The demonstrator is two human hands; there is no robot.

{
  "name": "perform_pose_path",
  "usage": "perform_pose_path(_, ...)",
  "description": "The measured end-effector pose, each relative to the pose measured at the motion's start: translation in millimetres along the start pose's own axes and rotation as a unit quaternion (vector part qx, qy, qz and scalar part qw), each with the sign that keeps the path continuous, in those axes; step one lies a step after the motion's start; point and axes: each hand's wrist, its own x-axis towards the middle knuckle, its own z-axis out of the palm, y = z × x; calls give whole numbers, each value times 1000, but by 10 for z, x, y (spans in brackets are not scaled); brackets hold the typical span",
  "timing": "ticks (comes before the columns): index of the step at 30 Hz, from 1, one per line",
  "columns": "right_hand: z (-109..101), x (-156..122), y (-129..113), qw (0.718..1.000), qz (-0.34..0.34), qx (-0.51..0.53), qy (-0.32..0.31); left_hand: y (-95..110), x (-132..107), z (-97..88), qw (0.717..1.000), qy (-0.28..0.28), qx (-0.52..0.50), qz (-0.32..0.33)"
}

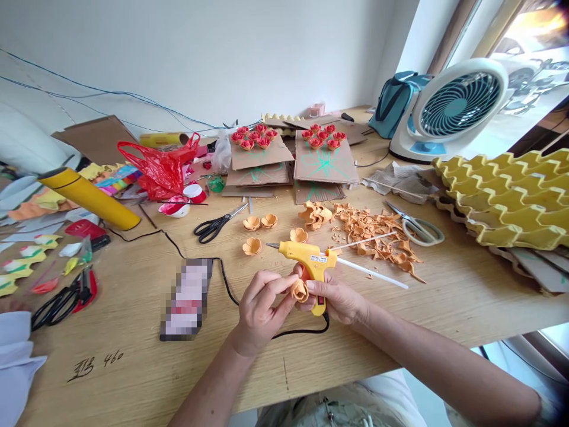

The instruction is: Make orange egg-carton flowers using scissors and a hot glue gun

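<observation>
Between the thumb and fingers of my left hand point(265, 302) is a small orange paper flower point(299, 290). My right hand point(338, 296) is wrapped around a yellow glue gun point(311, 258), and its thumb also touches the flower's right side. The gun's nozzle points left, and a white glue stick point(373, 274) sticks out of its back. Just beyond the gun sit several orange petal cups point(252, 246). Behind them lie a stack of uncut orange cups point(315, 214) and a heap of orange scraps point(368, 228).
Black scissors point(217, 224) and grey-handled scissors point(415, 225) lie on the table. Red flowers stand on cardboard pieces point(326, 163) at the back. Yellow egg trays point(507, 196) and a fan point(453, 112) are at right. A blurred phone-like object point(189, 299) lies left, near the gun's black cord.
</observation>
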Motion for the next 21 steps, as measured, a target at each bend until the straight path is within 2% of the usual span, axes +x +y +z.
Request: perform_pose_path(21, -19, 0, -7, 1000, 1, -7, -4, -8, -12, 5, 1000, -9, -16, 8)
